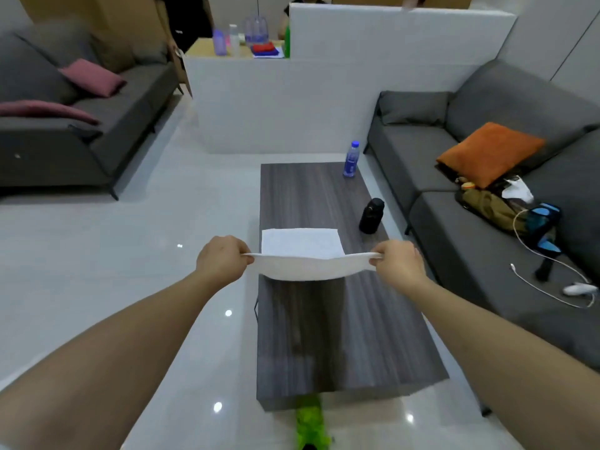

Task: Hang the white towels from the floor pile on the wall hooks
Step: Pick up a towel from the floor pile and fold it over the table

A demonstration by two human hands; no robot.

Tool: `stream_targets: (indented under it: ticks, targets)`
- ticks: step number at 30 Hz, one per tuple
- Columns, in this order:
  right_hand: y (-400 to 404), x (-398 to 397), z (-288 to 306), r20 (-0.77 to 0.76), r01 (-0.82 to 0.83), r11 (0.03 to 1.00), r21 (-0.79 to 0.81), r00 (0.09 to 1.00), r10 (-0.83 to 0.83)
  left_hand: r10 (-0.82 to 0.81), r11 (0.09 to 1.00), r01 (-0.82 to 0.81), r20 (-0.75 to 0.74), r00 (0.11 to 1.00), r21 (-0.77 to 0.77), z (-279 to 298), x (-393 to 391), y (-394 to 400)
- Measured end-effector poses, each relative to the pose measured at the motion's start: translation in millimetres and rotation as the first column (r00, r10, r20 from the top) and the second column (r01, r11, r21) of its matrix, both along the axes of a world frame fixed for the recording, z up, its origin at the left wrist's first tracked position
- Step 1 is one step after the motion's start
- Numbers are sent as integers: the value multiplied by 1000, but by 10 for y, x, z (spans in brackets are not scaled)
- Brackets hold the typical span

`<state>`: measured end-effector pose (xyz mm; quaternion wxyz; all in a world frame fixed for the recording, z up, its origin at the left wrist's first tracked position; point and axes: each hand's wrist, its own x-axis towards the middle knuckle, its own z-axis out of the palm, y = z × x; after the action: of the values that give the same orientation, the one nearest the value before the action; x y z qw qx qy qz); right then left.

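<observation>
No wall hooks and no floor pile show from here, so I'd judge the hanging has not begun for this piece. Over the long dark wood-grain tabletop (328,336), the soft white cloth towel (305,256) is stretched between both hands, its far part lying flat on the wood. Both arms reach forward, nearly straight. The left hand (222,259) and right hand (401,264) each pinch a corner, fingers curled tight.

Dark wood table (324,336) with towel (300,243), black flask (371,216), water bottle (351,159)
</observation>
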<state>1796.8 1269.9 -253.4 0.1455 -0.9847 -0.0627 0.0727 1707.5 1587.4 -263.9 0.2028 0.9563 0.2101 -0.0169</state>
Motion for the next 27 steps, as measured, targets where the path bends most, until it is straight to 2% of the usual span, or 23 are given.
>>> stream_targets:
  ticks: [6, 11, 19, 24, 27]
  targets:
    - [-279, -717, -539, -99, 63, 997, -44, 993, -67, -52, 998, 50, -100, 994, -28, -546, -576, -255]
    - [-390, -767, -814, -169, 110, 993, -43, 979, -116, -58, 998, 53, -177, 982, -33, -798, -581, -307]
    - [-266, -10, -1313, -293, 84, 996, -40, 952, -92, -44, 998, 28, -286, 957, -61, -1263, 12, -183]
    - [-129, 771, -1668, -361, 57, 997, -44, 930, -69, -9, 999, -6, -341, 940, -43, -1544, 781, -86]
    - [-50, 1291, -1921, -367, 59, 998, -13, 928, -60, 28, 998, -42, -309, 951, -38, -1717, 1298, 0]
